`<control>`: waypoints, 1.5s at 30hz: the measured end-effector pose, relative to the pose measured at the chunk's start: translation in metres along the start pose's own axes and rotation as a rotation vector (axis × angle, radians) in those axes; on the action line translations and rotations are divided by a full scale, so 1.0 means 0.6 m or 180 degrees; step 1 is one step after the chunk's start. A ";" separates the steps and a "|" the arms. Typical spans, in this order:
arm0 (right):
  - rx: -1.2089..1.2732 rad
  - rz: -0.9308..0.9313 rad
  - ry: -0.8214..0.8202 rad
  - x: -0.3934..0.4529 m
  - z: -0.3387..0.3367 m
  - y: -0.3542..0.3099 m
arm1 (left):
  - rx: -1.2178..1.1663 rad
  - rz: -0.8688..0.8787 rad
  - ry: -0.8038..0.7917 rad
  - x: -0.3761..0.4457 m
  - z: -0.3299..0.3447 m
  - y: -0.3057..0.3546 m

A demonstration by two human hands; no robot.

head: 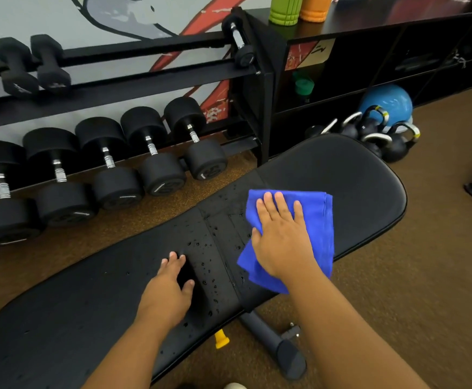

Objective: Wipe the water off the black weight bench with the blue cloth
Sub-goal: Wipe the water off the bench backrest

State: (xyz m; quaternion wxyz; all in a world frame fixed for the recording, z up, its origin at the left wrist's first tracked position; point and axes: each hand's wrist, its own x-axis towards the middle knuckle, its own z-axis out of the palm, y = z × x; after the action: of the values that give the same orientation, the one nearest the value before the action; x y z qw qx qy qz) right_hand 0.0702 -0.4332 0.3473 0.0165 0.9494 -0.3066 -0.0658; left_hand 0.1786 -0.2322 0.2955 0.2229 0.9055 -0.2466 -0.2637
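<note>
Black bench (341,175): padded vinyl, long axis running from near-left to far-right, wide rounded end farthest off.
Water (215,265): droplets beaded around the seam at mid-length.
Blue cloth (317,220): folded, flat on the bench just right of the seam.
Right hand (282,240): palm down on cloth, fingers straight, slightly apart.
Left hand (170,287): flat on wet pad, fingers spread.
Dumbbells (156,161): racked alongside, beyond the bench.

This is looking like a gym. A rack (116,88) along the painted wall is holding rows of black dumbbells (156,153), and kettlebells (380,136) are sitting on the brown carpet beside a blue exercise ball (389,101). Foam rollers (285,9) are standing on a black shelf unit (383,23), and a padded weight bench (341,169) is filling the foreground.
</note>
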 end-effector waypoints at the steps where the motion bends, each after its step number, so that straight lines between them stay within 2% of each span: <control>1: 0.0010 -0.0050 0.0062 -0.023 0.007 0.004 | -0.0028 -0.0006 0.0004 -0.001 0.000 0.002; 5: 0.0164 -0.0049 0.0249 -0.097 0.034 0.021 | -0.0045 -0.0020 0.0009 0.000 -0.001 0.008; 9: 0.0128 0.0263 0.0247 -0.056 0.017 0.023 | 0.0013 -0.0106 -0.0008 0.003 -0.004 0.015; 14: 0.0169 0.0062 -0.0028 0.018 -0.027 0.036 | 0.0104 -0.0210 -0.0057 0.000 -0.002 0.026; 21: 0.0138 0.0266 0.0077 -0.085 -0.014 0.043 | 0.0031 -0.0209 -0.0064 -0.003 -0.005 0.026; 26: 0.0120 0.0217 -0.0124 -0.040 -0.030 0.034 | 0.0138 -0.0223 -0.0118 -0.001 -0.005 0.030; 31: 0.0221 0.0178 -0.0057 -0.002 -0.033 0.031 | 0.0179 -0.0237 -0.0124 -0.001 -0.007 0.031; 38: 0.0103 0.0187 0.0299 -0.103 0.021 0.050 | 0.0093 -0.0226 -0.0093 -0.004 -0.007 0.031; 45: -0.0162 0.0214 0.0182 -0.001 0.017 0.023 | 0.0210 -0.0227 -0.0141 -0.001 -0.009 0.032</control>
State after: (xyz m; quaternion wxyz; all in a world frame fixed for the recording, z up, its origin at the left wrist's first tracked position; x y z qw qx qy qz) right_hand 0.0605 -0.4440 0.3381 0.0516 0.9394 -0.3359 -0.0459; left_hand 0.1753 -0.2455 0.3101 0.1779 0.9145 -0.2276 -0.2832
